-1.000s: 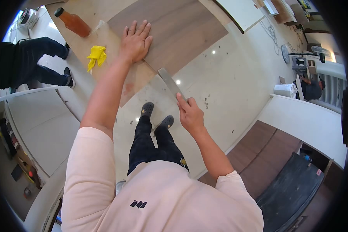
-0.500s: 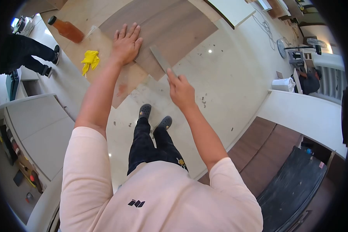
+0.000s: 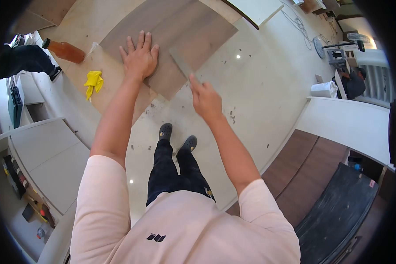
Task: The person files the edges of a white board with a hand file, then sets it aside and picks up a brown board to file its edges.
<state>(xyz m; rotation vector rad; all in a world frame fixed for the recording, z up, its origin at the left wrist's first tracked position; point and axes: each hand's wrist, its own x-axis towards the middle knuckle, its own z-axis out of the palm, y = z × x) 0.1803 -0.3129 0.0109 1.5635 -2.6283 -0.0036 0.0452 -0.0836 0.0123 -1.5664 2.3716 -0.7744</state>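
Note:
A wood-grain laminate sheet [image 3: 193,26] lies on a light brown board [image 3: 112,94]. My left hand [image 3: 141,61] is laid flat on the sheet with its fingers spread. In my right hand [image 3: 207,101] is a flat grey metal file [image 3: 180,63], blurred by motion. The file crosses the sheet's right edge near its closest corner, and my index finger stretches along it. How the rest of my fingers wrap the handle end is hidden.
Left of the sheet are a bottle of orange liquid [image 3: 67,51] and a yellow cloth [image 3: 93,82]. Small scraps [image 3: 232,115] litter the floor. A person's leg [image 3: 33,59] shows at far left; another person [image 3: 353,83] sits at far right near a fan [image 3: 320,47].
The file and my right hand have moved forward along the sheet's edge, away from the near corner. My left hand stays on the sheet. The whole view has shifted a little.

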